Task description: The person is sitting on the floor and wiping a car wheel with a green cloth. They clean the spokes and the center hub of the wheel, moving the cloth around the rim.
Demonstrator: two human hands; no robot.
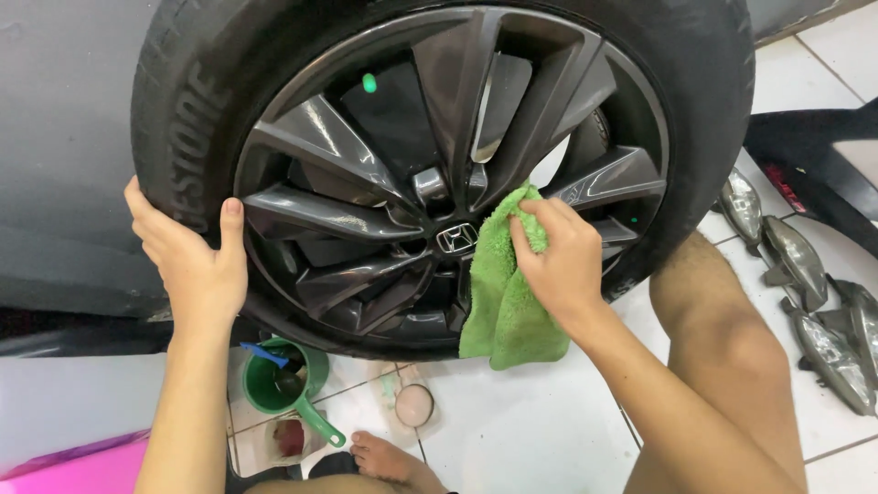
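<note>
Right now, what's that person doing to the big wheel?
A person is crouched by a car wheel. Their right hand presses a green cloth against the dark alloy spokes near the hub, while the left hand grips the tyre's edge. A green cup sits on the tiled floor underneath.

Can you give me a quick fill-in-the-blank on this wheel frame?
1. The right hand presses a ____ microfiber cloth against the alloy wheel.
2. The left hand grips the ____ at its edge.
3. On the tiled floor below the wheel stands a green ____ with a handle.

Missing words: green; tire; scoop cup
</note>
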